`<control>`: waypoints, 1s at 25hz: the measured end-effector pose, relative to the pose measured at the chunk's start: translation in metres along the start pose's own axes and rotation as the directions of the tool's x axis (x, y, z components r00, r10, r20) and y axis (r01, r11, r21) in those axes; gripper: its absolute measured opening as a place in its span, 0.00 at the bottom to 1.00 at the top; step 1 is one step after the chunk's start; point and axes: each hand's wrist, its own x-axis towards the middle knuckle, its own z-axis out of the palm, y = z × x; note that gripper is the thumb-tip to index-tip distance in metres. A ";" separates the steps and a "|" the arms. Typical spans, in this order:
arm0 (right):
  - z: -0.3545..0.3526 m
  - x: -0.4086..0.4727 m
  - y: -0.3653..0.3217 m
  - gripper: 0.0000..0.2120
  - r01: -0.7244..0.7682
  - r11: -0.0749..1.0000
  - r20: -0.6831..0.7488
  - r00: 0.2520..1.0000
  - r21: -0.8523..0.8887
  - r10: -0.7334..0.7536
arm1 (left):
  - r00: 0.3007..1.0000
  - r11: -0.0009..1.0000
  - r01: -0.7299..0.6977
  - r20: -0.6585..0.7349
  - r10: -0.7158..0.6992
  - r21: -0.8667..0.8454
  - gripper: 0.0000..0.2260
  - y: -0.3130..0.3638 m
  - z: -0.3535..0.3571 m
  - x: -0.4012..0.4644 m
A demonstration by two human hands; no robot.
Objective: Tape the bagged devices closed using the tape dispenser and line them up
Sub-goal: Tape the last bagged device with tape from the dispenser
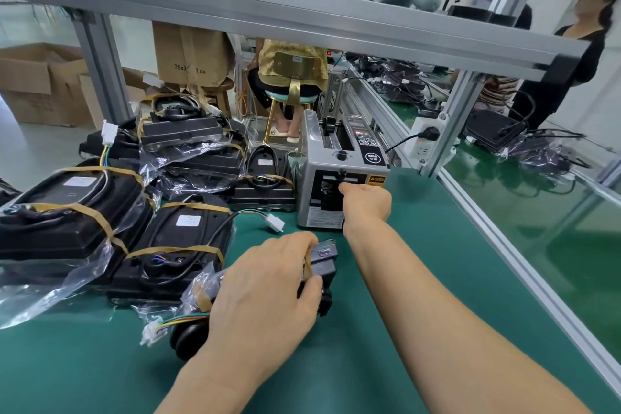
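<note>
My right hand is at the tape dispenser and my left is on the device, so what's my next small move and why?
Probably pull a strip free and bring it back to the bagged device. The right hand sits at the tape dispenser outlet, while the left hand holds the device on the green mat, ready for taping.

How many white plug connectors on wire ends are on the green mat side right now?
3. One lies on the mat in front of the tape dispenser, one is at the near edge beside the left hand, one sticks up at the far left. More may be hidden inside the bags.
</note>
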 end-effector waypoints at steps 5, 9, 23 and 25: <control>-0.020 -0.024 -0.008 0.09 -0.065 0.991 0.225 0.974 0.120 0.037 | 1.000 1.000 -0.008 -0.010 0.007 -0.011 0.17 0.000 -0.002 0.002; -0.075 -0.063 -0.005 0.10 -0.024 0.990 0.557 0.828 0.137 -0.057 | 1.000 0.999 -0.009 -0.028 0.008 -0.032 0.15 -0.001 -0.002 0.003; -0.102 -0.099 0.011 0.09 0.358 0.933 0.541 0.793 -0.039 -0.281 | 0.999 0.999 0.010 -0.032 -0.012 -0.053 0.14 0.004 -0.001 -0.001; -0.102 -0.096 0.011 0.09 0.290 0.957 0.546 0.805 -0.019 -0.233 | 0.999 0.998 0.011 -0.033 -0.013 -0.056 0.15 0.003 -0.001 -0.001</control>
